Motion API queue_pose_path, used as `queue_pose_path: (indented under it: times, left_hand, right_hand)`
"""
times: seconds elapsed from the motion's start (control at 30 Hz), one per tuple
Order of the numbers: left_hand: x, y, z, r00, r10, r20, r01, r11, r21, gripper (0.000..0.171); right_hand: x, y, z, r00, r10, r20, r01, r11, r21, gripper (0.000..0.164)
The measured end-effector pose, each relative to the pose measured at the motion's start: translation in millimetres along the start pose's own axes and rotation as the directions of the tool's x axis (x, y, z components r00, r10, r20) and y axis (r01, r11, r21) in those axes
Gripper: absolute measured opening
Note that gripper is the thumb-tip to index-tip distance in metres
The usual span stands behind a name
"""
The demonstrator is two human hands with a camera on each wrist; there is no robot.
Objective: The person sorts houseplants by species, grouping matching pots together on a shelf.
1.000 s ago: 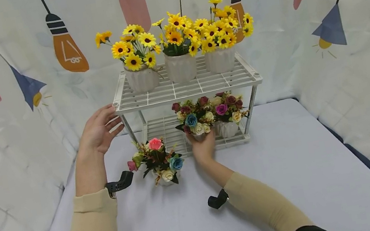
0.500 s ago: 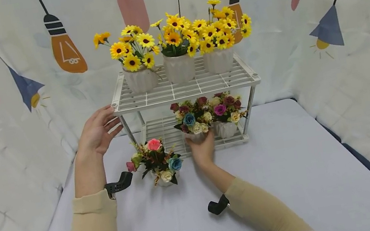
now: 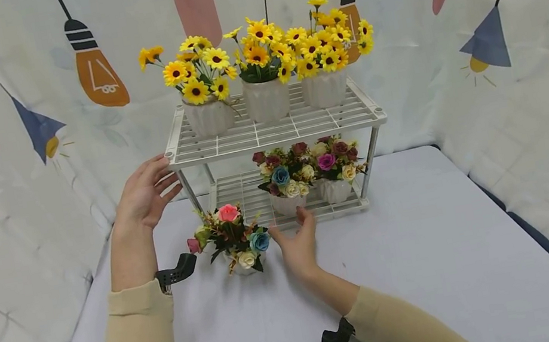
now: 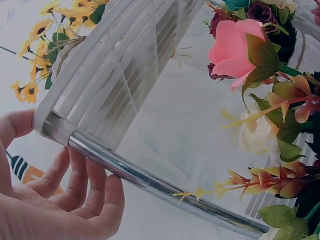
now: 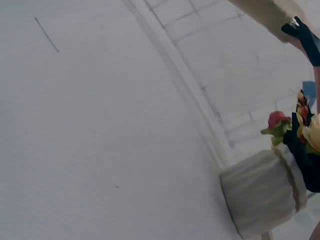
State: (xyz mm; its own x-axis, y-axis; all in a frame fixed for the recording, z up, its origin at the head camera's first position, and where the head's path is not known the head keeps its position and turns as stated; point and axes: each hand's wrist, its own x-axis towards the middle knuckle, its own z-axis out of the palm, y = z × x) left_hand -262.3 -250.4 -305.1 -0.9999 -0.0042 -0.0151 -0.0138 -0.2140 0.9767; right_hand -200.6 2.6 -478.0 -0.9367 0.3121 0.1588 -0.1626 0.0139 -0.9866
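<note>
A white two-tier wire rack [image 3: 277, 141] stands on the table. My left hand [image 3: 144, 194] holds its upper front-left corner; in the left wrist view the thumb lies at the corner and fingers [image 4: 97, 192] curl by the chrome post [image 4: 170, 190]. My right hand [image 3: 298, 248] is just in front of the lower tier, thumb and fingers apart, holding nothing. Behind its fingertips, a white pot of mixed roses [image 3: 287, 202] sits on the lower tier beside another rose pot [image 3: 336, 190]. A third rose pot [image 3: 244, 265], with a pink bloom, stands on the table left of this hand.
Three white pots of yellow daisies, left [image 3: 210, 115], middle [image 3: 267, 99] and right [image 3: 326, 88], line the upper tier. The white-covered table [image 3: 428, 242] reaches to a printed curtain [image 3: 407, 52] at the back and sides.
My right hand has let go of the middle rose pot on the lower tier and drawn back toward me. The left hand has stayed at the rack's corner.
</note>
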Motion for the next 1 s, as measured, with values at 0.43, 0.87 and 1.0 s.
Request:
queue_pose_path:
  times: [0.43,0.87,1.0]
  left_hand:
    - [-0.3,0.3,0.6,1.0,-0.006,0.002,0.006,1.0,0.002,0.057]
    - [-1.8,-0.9,-0.1,1.0,0.0,-0.007,0.0,1.0,0.002,0.055]
    - [-0.8,-0.8,0.8,1.0,0.001,-0.007,-0.001,1.0,0.005,0.054]
  right_hand:
    - [-36.8,11.4,7.4,0.979,-0.008,0.202,0.005,1.0,0.013,0.076]
    - [-52.0,24.2,33.7,0.976,-0.037,0.216,0.039,0.999,-0.005,0.084]
    - [-50.4,27.6,40.3,0.974,-0.087,0.21,0.085,0.996,0.016,0.08]
